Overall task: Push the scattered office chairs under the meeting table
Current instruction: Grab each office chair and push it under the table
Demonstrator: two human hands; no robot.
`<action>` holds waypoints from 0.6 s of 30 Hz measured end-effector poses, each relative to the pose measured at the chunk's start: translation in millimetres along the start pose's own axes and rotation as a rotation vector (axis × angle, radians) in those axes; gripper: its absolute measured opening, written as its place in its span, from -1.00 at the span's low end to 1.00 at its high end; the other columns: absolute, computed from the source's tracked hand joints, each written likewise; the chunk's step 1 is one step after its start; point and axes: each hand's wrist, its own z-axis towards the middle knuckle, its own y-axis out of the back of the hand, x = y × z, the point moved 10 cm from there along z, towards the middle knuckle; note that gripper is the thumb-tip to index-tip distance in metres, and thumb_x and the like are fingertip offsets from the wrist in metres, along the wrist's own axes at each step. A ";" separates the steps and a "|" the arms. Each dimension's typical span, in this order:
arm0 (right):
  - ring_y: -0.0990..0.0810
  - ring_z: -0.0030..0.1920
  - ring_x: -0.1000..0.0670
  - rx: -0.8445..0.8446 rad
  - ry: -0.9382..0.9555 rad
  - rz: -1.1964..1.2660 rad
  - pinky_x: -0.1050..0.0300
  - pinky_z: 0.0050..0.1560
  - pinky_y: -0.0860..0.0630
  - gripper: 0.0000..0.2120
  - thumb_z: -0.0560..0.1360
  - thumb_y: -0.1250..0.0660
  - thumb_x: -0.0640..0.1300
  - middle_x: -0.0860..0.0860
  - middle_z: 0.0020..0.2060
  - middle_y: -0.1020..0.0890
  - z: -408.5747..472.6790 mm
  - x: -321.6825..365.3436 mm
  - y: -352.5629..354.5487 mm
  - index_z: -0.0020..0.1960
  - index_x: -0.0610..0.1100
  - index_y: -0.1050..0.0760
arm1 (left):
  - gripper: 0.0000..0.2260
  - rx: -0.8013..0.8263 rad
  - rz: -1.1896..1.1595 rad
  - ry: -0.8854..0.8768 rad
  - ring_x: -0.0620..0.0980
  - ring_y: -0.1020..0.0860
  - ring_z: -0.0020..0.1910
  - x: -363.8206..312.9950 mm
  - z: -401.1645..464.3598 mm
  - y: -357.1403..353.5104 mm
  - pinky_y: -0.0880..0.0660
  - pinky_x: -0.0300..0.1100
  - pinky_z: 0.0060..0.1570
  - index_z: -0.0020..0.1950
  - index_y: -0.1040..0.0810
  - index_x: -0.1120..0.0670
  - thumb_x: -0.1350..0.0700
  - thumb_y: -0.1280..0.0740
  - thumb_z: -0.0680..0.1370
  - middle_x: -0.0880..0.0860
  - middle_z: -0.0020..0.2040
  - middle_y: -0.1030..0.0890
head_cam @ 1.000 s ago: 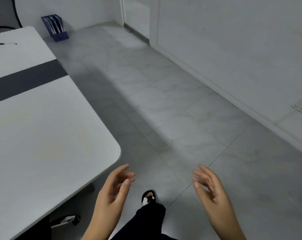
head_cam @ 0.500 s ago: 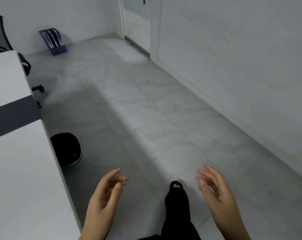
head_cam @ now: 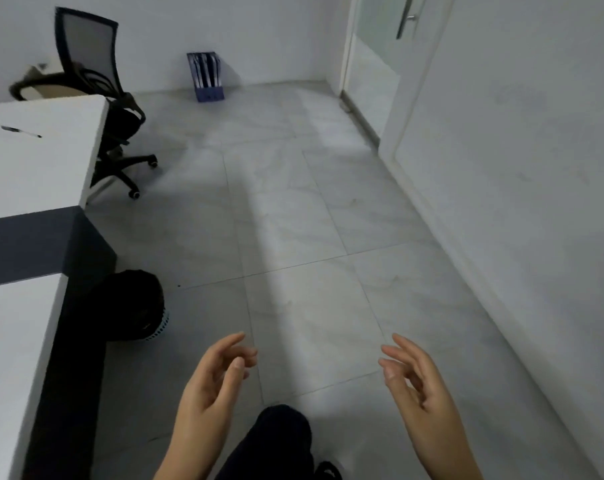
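A: What does each grip do?

B: Both are empty. The left hand (head_cam: 207, 389) has its fingers spread and a little curled, the palm turned inward. The right hand (head_cam: 421, 386) is the same, mirrored, fingers loose and apart. They hang over the floor (head_cam: 293, 209) and touch nothing. Between them, lower, is a dark trouser leg (head_cam: 276, 434).

A: Where is the chair?

B: The chair (head_cam: 99, 98) stands far from the hands, at the far end of the bench (head_cam: 26, 168), partly pushed under its corner. The back is black mesh in a dark frame and leans a little. The arms are curved, and the base is a black star with small wheels.

A: And the bench?

B: White and smooth, with a dark band across it. A pen (head_cam: 20, 132) lies on the far part. Beside the bench on the floor is a round black bin (head_cam: 130, 304) with a pale dotted rim at the bottom.

A: Any writing?

B: None that I can read. A blue file holder (head_cam: 206, 76) stands at the far wall, its papers too blurred. The floor is pale grey tile with marble veins. At right there is a glass door with a metal handle (head_cam: 406, 17).
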 end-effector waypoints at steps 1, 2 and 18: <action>-0.57 -0.01 0.23 0.029 -0.005 -0.007 0.45 -0.08 -0.44 -0.65 0.47 -0.28 -0.31 0.03 0.06 -0.61 21.8 -1.0 -5.7 0.15 0.03 -0.45 | -0.73 -0.026 0.004 0.007 -0.05 -0.61 -0.09 3.0 15.1 -0.7 -0.54 -0.22 -0.07 0.04 -0.56 -0.24 -0.09 -0.24 0.38 0.04 -0.02 -0.63; -0.57 -0.01 0.24 0.051 -0.004 -0.011 0.46 -0.08 -0.43 -0.66 0.47 -0.28 -0.30 0.04 0.05 -0.61 45.2 -2.0 -11.4 0.16 0.03 -0.44 | -0.73 -0.047 0.009 0.012 -0.05 -0.61 -0.09 6.4 31.4 -1.8 -0.54 -0.22 -0.06 0.04 -0.56 -0.24 -0.10 -0.24 0.37 0.04 -0.02 -0.63; -0.57 0.06 0.11 0.205 0.081 -0.019 0.24 0.02 -0.51 -0.69 0.47 -0.27 -0.18 0.23 0.04 -0.57 405.6 73.0 -155.3 0.15 0.14 -0.43 | -0.75 -0.197 0.073 -0.010 -0.10 -0.61 -0.09 -11.6 370.6 19.5 -0.53 -0.28 -0.06 0.03 -0.53 -0.29 -0.10 -0.23 0.38 -0.04 -0.01 -0.63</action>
